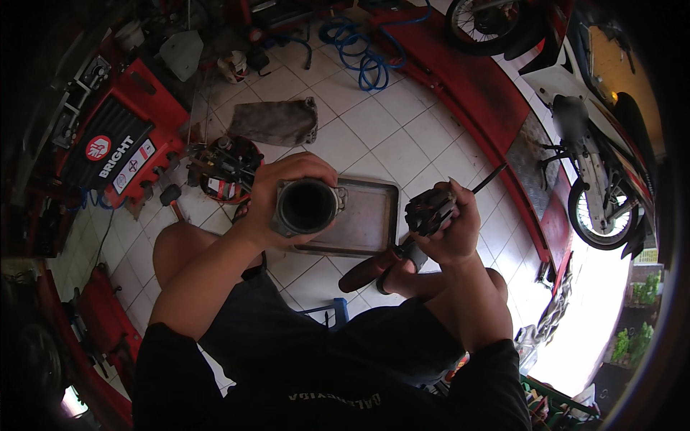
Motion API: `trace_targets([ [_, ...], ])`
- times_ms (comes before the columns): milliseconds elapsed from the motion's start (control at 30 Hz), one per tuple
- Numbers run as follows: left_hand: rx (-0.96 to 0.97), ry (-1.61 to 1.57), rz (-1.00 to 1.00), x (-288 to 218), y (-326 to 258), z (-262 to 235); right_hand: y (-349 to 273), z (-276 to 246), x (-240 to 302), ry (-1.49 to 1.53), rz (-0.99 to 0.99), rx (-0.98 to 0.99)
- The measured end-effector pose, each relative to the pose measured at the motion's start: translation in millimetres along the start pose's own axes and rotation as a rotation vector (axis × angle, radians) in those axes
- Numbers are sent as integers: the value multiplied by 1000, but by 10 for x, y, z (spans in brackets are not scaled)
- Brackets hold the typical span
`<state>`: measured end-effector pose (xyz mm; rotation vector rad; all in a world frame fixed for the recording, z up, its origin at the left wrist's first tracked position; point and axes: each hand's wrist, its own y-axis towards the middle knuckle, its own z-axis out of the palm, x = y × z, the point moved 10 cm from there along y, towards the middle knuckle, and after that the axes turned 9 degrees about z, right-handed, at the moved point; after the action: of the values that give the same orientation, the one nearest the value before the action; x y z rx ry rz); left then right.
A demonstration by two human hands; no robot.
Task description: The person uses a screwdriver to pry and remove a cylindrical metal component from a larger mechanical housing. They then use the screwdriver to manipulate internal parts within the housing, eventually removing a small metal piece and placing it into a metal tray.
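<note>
Both hands grip: left hand [264, 200] a hollow cylinder [307, 205], right hand [458, 233] a dark ridged part [429, 212].

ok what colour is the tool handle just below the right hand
The tool handle is dark red, as the head view shows best.

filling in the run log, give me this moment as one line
left hand: holding hollow cylinder | right hand: holding dark metal part and red-handled tool | metal tray: on tiled floor

a repair workshop, motorcycles [591, 164] at the right, long red platform [471, 82], coiled blue hose [370, 63], red machine [149, 100], heaped tools [228, 159], tiled floor [392, 118]
</note>
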<state>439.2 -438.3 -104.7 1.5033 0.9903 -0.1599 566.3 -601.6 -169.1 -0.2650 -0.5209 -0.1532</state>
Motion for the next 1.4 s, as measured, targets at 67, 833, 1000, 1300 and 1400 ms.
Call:
trace_targets([
  [67, 3, 12, 13, -11, 0, 1, -9, -4, 11, -3, -4, -7],
  [833, 161, 164, -778, 1084, -870, 560, -287, -22, 431, -660, -455, -451],
  [1000, 286, 127, -779, 1359, -1401, 909, -353, 244, 514, -938, -460, -395],
  [1300, 671, 276, -613, 1522, -1922, 1377, -589, 684, 592, -1285, -641, 4],
  [1400, 760, 334, -640, 1624, -1984, 1444, -664, 843, 573, -1360, -702, 135],
])
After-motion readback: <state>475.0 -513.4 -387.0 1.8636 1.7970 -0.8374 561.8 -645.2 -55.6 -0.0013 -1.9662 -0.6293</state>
